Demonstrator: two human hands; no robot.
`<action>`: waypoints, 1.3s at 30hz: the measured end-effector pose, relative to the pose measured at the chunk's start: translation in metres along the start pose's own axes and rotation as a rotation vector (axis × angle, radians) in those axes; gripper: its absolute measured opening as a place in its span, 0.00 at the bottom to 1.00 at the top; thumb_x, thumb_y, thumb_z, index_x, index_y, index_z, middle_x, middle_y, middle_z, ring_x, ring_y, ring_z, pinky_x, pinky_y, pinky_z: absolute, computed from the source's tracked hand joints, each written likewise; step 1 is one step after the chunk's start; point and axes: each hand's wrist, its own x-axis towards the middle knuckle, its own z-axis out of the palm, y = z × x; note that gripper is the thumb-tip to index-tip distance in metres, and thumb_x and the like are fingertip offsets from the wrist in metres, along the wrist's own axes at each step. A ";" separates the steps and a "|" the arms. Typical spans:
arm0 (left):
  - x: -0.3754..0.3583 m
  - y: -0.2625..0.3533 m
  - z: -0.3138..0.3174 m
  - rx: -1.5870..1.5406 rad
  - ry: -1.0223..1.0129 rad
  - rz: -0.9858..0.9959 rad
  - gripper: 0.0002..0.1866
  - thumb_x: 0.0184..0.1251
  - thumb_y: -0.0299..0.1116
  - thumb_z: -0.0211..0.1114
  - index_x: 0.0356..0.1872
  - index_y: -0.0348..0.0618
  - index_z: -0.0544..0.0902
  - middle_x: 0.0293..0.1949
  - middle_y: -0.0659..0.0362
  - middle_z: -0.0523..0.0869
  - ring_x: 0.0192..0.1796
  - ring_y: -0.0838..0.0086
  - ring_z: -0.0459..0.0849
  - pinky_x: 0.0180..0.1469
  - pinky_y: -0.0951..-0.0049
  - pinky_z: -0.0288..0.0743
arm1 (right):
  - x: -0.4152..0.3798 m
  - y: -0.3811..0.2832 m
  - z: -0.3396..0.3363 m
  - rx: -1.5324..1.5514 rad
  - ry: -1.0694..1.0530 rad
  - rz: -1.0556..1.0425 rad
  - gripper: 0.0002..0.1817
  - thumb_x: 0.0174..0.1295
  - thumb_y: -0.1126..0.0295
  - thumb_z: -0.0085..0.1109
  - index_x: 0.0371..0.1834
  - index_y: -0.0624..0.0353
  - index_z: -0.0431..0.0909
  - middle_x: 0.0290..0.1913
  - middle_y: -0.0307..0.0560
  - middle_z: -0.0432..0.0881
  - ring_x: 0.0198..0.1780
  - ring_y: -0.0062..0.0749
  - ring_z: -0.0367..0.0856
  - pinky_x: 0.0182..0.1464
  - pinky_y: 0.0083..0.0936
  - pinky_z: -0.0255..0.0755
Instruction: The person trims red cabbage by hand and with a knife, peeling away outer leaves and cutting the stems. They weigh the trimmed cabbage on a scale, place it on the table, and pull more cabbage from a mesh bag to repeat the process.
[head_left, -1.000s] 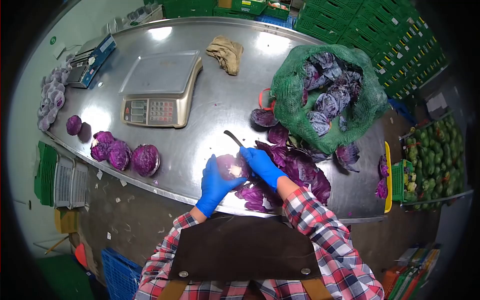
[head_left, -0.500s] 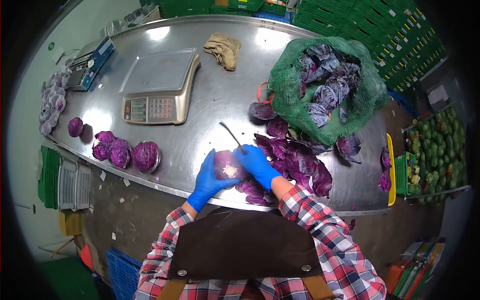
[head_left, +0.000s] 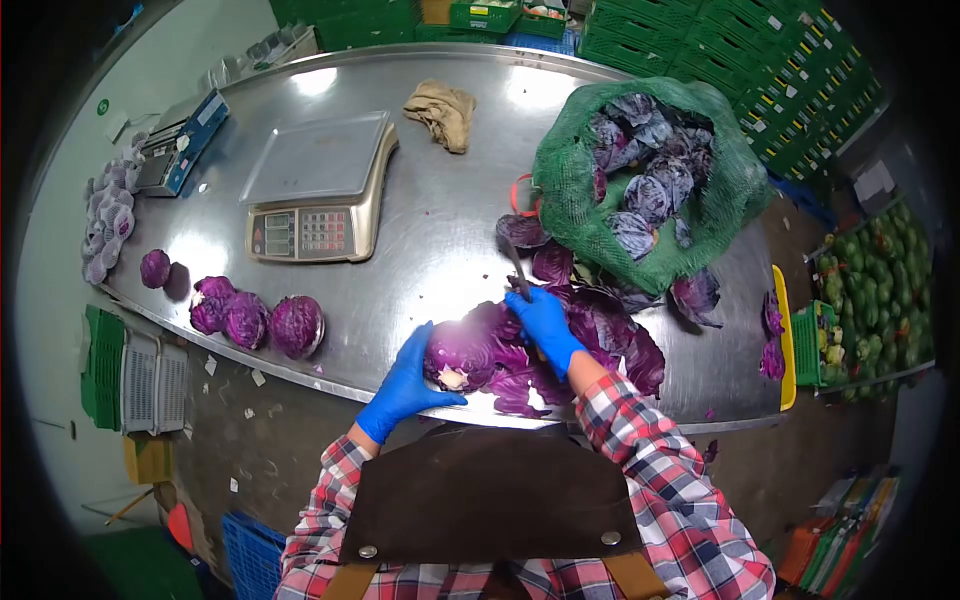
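Note:
A shiny red cabbage (head_left: pixel 462 357) rests on the steel table near its front edge, its pale cut stem toward me. My left hand (head_left: pixel 408 388), in a blue glove, cups the cabbage from the left with the thumb below it. My right hand (head_left: pixel 545 327), also gloved, is closed round a knife (head_left: pixel 515 262) whose blade points away from me. Under and beside my right hand lie loose purple leaves (head_left: pixel 600 325). Several more cabbages, one of them a round cabbage (head_left: pixel 297 327), sit along the table's left front edge.
A scale (head_left: pixel 318 190) stands at the left centre, with a brown cloth (head_left: pixel 441 112) beyond it. At the right is a green net bag (head_left: pixel 570 190) of cabbages. A yellow edge (head_left: pixel 783 340) borders the table's right end; stacked green crates (head_left: pixel 650 45) stand behind.
My right hand has moved right, off the cabbage, with the knife now pointing more directly away. The cabbage has turned, its stem lower, and my left hand has shifted slightly down.

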 end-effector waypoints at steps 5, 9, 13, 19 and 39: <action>0.016 0.033 0.015 0.516 0.165 0.028 0.55 0.34 0.53 0.77 0.65 0.43 0.58 0.60 0.39 0.66 0.59 0.45 0.68 0.60 0.55 0.65 | -0.011 -0.006 0.012 0.012 0.028 -0.046 0.15 0.58 0.62 0.57 0.40 0.63 0.76 0.32 0.50 0.81 0.34 0.33 0.78 0.38 0.29 0.71; 0.000 0.041 -0.026 0.316 -0.006 -0.155 0.56 0.33 0.55 0.77 0.66 0.44 0.58 0.58 0.40 0.67 0.55 0.43 0.72 0.55 0.56 0.69 | -0.023 0.003 -0.005 0.367 0.035 0.234 0.14 0.60 0.60 0.58 0.31 0.60 0.73 0.18 0.38 0.71 0.11 0.22 0.67 0.12 0.22 0.62; -0.012 0.016 -0.018 0.359 0.144 -0.273 0.53 0.37 0.48 0.78 0.66 0.43 0.58 0.53 0.42 0.69 0.55 0.50 0.72 0.58 0.60 0.68 | -0.042 -0.034 -0.007 0.582 0.079 0.289 0.15 0.60 0.58 0.59 0.30 0.59 0.72 0.16 0.38 0.70 0.10 0.22 0.66 0.11 0.21 0.62; -0.024 -0.023 0.023 0.061 0.682 -0.290 0.51 0.43 0.43 0.76 0.67 0.40 0.56 0.54 0.46 0.67 0.58 0.59 0.69 0.62 0.64 0.63 | -0.045 -0.027 -0.058 0.559 0.094 0.212 0.13 0.60 0.59 0.59 0.36 0.58 0.79 0.20 0.36 0.74 0.11 0.18 0.66 0.11 0.18 0.61; 0.099 -0.032 -0.093 -0.606 1.110 -0.108 0.41 0.61 0.57 0.57 0.66 0.38 0.57 0.64 0.47 0.62 0.64 0.59 0.65 0.63 0.63 0.62 | -0.042 -0.096 -0.007 0.393 -0.276 0.087 0.19 0.62 0.73 0.56 0.57 0.62 0.71 0.54 0.44 0.77 0.53 0.22 0.74 0.55 0.22 0.68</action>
